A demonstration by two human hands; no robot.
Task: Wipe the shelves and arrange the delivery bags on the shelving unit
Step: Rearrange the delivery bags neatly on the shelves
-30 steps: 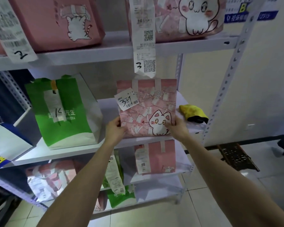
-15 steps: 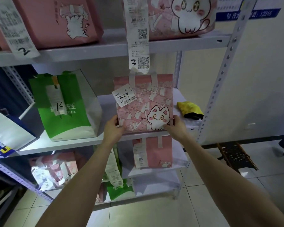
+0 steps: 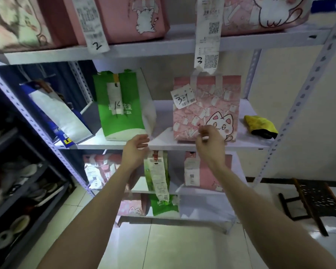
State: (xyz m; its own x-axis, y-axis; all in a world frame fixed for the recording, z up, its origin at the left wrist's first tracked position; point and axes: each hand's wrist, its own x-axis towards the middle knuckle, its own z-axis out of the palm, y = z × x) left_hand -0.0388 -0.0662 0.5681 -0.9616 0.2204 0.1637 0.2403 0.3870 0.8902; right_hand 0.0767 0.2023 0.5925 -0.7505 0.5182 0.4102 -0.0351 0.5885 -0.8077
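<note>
We face the shelving unit [image 3: 308, 88], which fills the frame from top to bottom, with delivery bags on every tier. On its middle shelf [image 3: 163, 113], across the centre of the frame, a green bag [image 3: 120, 111] stands left of centre. A pink cat bag [image 3: 206, 105] stands upright right of centre, well apart from it. Our hands are apart and hold nothing. The left hand [image 3: 135, 150] hovers with relaxed fingers at the shelf's front edge, between the two bags. The right hand [image 3: 209, 142] is loosely curled in front of the pink bag's lower face, and we cannot tell whether its fingertips touch it. A yellow cloth [image 3: 260, 126] lies crumpled at the shelf's right end, near the pink bag. A tag marked 34 [image 3: 182, 96] hangs at that bag's upper left. We judge that the arranging step is in hand, with this bag seated. The next move would call for a reach to the right for the cloth, or to another bag that needs straightening.
</note>
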